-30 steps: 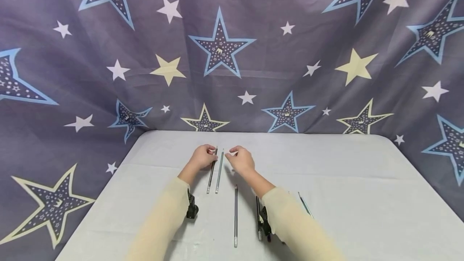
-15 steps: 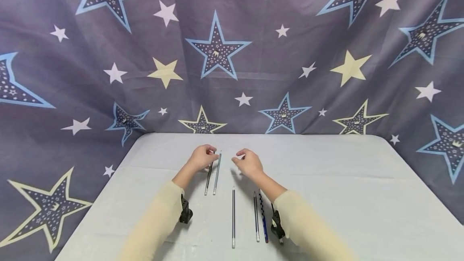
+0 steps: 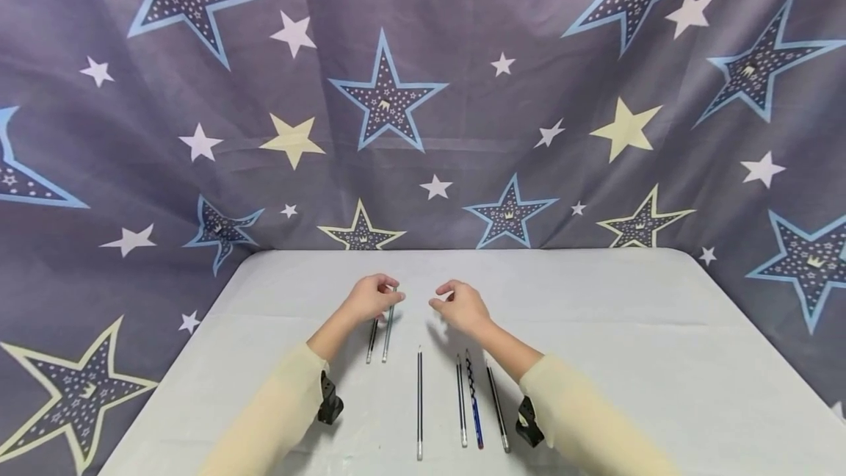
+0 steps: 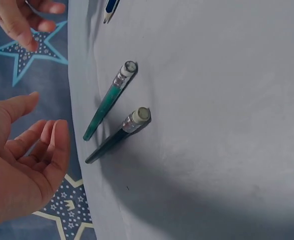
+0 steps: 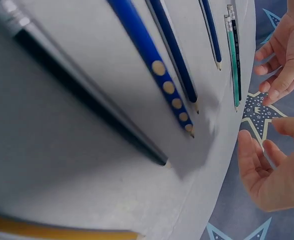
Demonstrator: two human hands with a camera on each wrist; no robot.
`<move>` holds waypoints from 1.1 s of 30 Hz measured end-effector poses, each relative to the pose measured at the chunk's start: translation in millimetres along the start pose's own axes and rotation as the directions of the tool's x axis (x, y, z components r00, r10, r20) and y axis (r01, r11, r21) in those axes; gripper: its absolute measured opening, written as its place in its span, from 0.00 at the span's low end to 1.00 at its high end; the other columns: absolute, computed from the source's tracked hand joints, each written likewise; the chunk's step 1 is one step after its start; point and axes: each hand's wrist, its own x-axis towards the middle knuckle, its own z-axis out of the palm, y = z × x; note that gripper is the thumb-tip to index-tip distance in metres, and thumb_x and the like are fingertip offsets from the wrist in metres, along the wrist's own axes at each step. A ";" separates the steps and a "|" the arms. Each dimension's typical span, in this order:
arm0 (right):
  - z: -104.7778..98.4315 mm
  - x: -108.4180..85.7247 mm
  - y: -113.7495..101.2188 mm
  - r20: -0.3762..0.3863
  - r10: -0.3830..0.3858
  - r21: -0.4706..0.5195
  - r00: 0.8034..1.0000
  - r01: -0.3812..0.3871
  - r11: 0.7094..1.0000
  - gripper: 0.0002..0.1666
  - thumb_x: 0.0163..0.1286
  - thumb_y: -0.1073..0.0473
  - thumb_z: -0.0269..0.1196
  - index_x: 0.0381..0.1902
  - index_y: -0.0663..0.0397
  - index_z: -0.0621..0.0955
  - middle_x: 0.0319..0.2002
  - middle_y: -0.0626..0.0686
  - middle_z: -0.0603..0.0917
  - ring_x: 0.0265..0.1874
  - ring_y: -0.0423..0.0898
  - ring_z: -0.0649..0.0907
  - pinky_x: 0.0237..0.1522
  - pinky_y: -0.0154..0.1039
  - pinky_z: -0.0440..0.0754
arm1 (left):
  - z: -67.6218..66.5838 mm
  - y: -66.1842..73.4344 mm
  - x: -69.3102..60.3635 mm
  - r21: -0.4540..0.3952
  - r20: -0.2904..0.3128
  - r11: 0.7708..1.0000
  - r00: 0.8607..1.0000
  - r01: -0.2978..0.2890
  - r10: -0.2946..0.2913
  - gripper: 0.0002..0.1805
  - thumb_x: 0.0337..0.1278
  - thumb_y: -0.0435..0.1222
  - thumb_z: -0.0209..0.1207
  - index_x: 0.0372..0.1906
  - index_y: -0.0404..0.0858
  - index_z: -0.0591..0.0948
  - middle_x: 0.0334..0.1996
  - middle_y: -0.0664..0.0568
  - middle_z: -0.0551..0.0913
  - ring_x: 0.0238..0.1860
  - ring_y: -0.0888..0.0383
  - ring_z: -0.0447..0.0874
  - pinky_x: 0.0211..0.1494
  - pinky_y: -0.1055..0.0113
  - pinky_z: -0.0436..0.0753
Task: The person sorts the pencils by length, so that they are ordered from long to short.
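My left hand (image 3: 369, 298) hovers at the far ends of a black pencil (image 3: 372, 341) and a green pencil (image 3: 388, 336), which lie nearly parallel on the table. In the left wrist view this hand (image 4: 26, 165) has relaxed fingers, thumb apart, and holds nothing; both pencils' eraser ends face the camera. My right hand (image 3: 465, 308) is held above the table to the right, fingers loosely bent and nothing in them. Nearest its forearm are a dark blue pencil (image 3: 461, 402), a blue pencil with dots (image 3: 473, 402) and a black pencil (image 3: 497, 406).
A single blue pencil (image 3: 419, 402) lies between the two groups on the white tabletop (image 3: 595, 358). A yellow pencil (image 5: 61, 227) shows at the bottom of the right wrist view. A star-patterned cloth (image 3: 423, 116) hangs behind the table.
My right hand has drawn away to the right from the green pencil. The left hand has shifted over the two pencils' far ends. The head view has tilted slightly.
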 end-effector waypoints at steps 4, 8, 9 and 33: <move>-4.4 -4.5 5.5 0.007 0.000 0.011 1.000 0.000 1.000 0.17 0.62 0.52 0.63 0.46 0.55 0.80 0.33 0.53 0.81 0.23 0.43 0.78 0.26 0.34 0.77 | 2.9 1.4 -1.3 -0.011 0.008 1.000 1.000 -0.015 0.015 0.21 0.55 0.38 0.62 0.51 0.31 0.77 0.36 0.44 0.79 0.28 0.55 0.79 0.28 0.62 0.86; -7.4 -8.1 11.6 0.020 0.007 0.046 1.000 -0.008 0.999 0.17 0.62 0.53 0.63 0.46 0.57 0.80 0.32 0.54 0.80 0.21 0.42 0.78 0.23 0.32 0.78 | 7.0 2.5 -4.3 -0.011 0.027 1.000 0.999 -0.028 0.028 0.19 0.56 0.38 0.61 0.50 0.31 0.78 0.35 0.46 0.78 0.27 0.58 0.77 0.26 0.65 0.85; -8.1 -9.2 13.0 0.027 0.008 0.058 1.000 -0.010 0.998 0.17 0.63 0.54 0.63 0.47 0.57 0.79 0.32 0.54 0.80 0.21 0.43 0.78 0.22 0.32 0.79 | 8.3 2.5 -5.0 -0.005 0.034 1.000 0.999 -0.028 0.028 0.19 0.56 0.39 0.61 0.50 0.31 0.78 0.34 0.47 0.78 0.27 0.59 0.77 0.26 0.66 0.84; -18.8 -45.6 34.6 0.124 0.004 0.128 0.992 -0.020 0.992 0.15 0.63 0.58 0.62 0.45 0.59 0.78 0.23 0.50 0.77 0.15 0.41 0.74 0.13 0.29 0.73 | 25.8 10.0 -34.5 0.038 0.118 0.996 0.990 -0.079 0.074 0.16 0.54 0.39 0.62 0.46 0.33 0.79 0.31 0.49 0.78 0.21 0.55 0.78 0.22 0.70 0.80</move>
